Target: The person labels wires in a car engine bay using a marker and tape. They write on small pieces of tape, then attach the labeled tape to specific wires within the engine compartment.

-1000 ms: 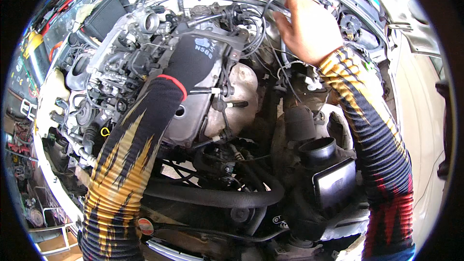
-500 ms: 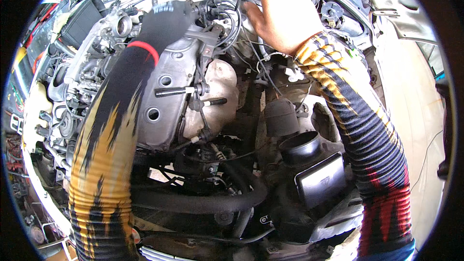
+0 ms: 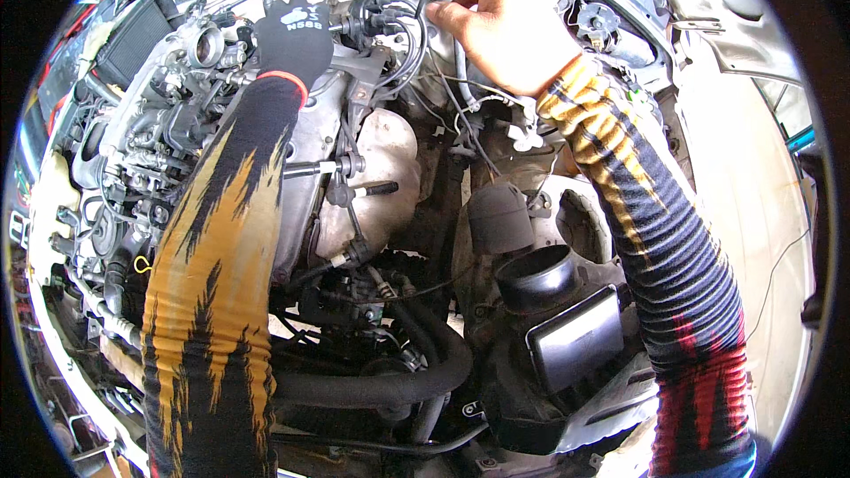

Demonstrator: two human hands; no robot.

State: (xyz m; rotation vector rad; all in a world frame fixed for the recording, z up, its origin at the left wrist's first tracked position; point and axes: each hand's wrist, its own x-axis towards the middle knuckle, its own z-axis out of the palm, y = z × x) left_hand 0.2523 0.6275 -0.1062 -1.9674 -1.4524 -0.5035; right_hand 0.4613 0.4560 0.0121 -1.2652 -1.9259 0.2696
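My left hand (image 3: pixel 295 42), in a black glove with a red cuff edge, reaches over the far end of the engine's grey valve cover (image 3: pixel 305 128). Its back faces me and hides its fingers. Beside it is the distributor (image 3: pixel 356 28), from which several black ignition cables (image 3: pixel 409 46) curve away. My right hand (image 3: pixel 509 22) is bare and raised to the right of these cables. Its fingers are bent and spread, with a gap between thumb and forefinger. One cable loop passes at the fingertips; whether they touch it I cannot tell.
Loose cable ends with a dark boot (image 3: pixel 305 169) lie across the valve cover and the pale exhaust heat shield (image 3: pixel 381 173). Nearer stand a black air-filter housing (image 3: pixel 575 345), a dark canister (image 3: pixel 498 219) and a thick black hose (image 3: pixel 372 387). The car's fender (image 3: pixel 753 212) runs along the right.
The view has shifted slightly. My right hand's fingers have come down and curled toward the cable loop. My left hand stays near the distributor, its glove now showing more of its back.
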